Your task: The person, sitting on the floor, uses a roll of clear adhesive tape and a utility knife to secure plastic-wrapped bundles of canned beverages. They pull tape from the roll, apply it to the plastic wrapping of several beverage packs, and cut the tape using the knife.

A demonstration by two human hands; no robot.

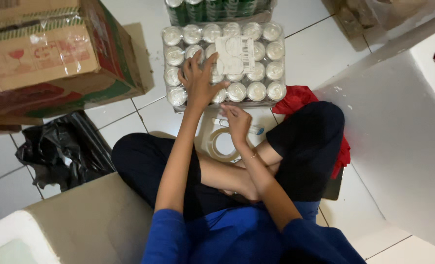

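At far left a taped cardboard box [56, 54] stands on the white tiled floor [144, 19], with a crumpled black plastic bag [63, 149] lying below it; both sit well apart from the work, seemingly pushed aside. The person sits cross-legged on the floor; the left hand [198, 80] lies flat with fingers spread on the shrink-wrapped pack of silver cans [225, 63], gripping nothing, apparently pressing to steady the pack just in front of the knees. A white label [234, 55] sits on the wrap beside those fingers. The right hand [237, 122], fingers curled together, hovers at the pack's near edge over a roll of clear tape [222, 144] on the floor; whether it pinches anything I cannot tell. A red cloth [298, 98] lies by the knee; at right stands a white foam cooler [403, 122].
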